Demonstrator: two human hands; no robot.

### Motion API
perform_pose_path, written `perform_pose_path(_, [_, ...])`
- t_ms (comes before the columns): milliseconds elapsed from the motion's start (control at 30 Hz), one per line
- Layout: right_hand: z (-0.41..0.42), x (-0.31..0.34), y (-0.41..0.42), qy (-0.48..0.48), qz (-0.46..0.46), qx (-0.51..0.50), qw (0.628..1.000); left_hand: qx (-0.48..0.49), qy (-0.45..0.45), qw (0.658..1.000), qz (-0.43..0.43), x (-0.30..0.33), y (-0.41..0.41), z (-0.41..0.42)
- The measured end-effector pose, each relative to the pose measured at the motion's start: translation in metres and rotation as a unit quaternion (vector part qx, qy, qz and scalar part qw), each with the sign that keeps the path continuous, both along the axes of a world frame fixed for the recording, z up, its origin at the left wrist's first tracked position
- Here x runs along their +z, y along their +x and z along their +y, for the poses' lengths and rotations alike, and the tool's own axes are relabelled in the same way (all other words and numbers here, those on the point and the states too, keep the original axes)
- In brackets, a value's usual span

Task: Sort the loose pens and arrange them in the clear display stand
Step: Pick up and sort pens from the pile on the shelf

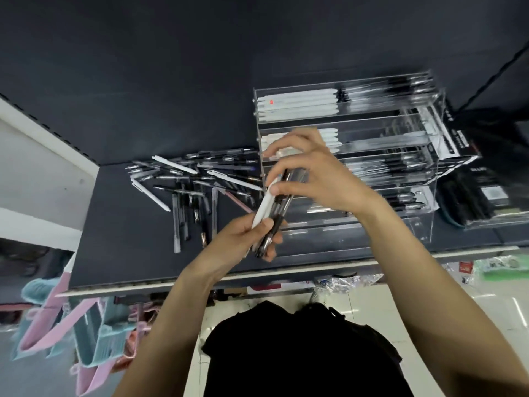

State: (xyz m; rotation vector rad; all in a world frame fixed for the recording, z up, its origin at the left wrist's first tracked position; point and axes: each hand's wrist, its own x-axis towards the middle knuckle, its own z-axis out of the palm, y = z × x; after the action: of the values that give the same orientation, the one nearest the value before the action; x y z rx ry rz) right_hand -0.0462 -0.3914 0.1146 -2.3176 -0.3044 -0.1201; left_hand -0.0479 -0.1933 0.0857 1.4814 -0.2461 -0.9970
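My left hand (243, 239) grips the lower end of a bundle of pens (274, 210), one white and several black or clear. Above it, my right hand (312, 173) pinches the upper end of the same bundle, thumb on the white pen. Both hands hover in front of the clear display stand (429, 224), a tiered acrylic rack. White pens (297, 106) fill its top row on the left, with dark pens (386, 90) to their right. A loose pile of pens (189, 184), black, clear and white, lies on the dark shelf left of the stand.
The dark shelf (128, 253) ends in a pale front edge just below my hands. Black packaged goods (483, 196) sit right of the stand. Pink and teal items (71, 325) hang below the shelf at left. A white wall panel (34, 173) bounds the left side.
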Motion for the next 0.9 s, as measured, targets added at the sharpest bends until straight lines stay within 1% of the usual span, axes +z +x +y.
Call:
perform_pose_path(133, [-0.030, 0.017, -0.014, 0.074, 0.019, -0.025, 0.997, 0.007, -0.012, 1.000, -0.018, 0.004, -0.007, -0.015])
perform_pose_path(267, [-0.037, 0.020, -0.026, 0.161, 0.041, -0.036, 0.986, 0.003, -0.004, 0.999, -0.040, 0.007, -0.009, -0.027])
perform_pose_path(367, [-0.052, 0.026, -0.029, 0.248, 0.024, -0.095, 0.964, 0.017, 0.019, 0.998, -0.059, 0.000, -0.010, -0.023])
perform_pose_path(433, [-0.060, 0.034, -0.032, 0.314, -0.017, -0.143, 0.938, 0.087, 0.016, 0.994, -0.062, -0.005, -0.012, -0.019])
perform_pose_path(500, [-0.053, 0.037, -0.039, 0.363, -0.051, -0.183, 0.912, 0.192, -0.025, 0.981, -0.030, -0.006, -0.014, -0.021])
perform_pose_path(533, [-0.042, 0.035, -0.042, 0.373, -0.055, -0.202, 0.904, 0.242, -0.054, 0.969, -0.009, -0.005, -0.013, -0.025])
perform_pose_path(600, [-0.012, 0.024, -0.048, 0.356, -0.049, -0.237, 0.902, 0.313, -0.108, 0.943, 0.023, 0.001, -0.011, -0.035])
perform_pose_path(700, [0.033, 0.001, -0.052, 0.279, -0.063, -0.265, 0.921, 0.362, -0.154, 0.919, 0.034, 0.013, -0.008, -0.050])
perform_pose_path(833, [0.062, -0.020, -0.053, 0.136, -0.149, -0.245, 0.948, 0.379, -0.136, 0.915, 0.020, 0.018, -0.009, -0.053])
perform_pose_path(900, [0.068, -0.027, -0.053, 0.053, -0.161, -0.229, 0.959, 0.380, -0.136, 0.915, 0.027, 0.018, -0.010, -0.050])
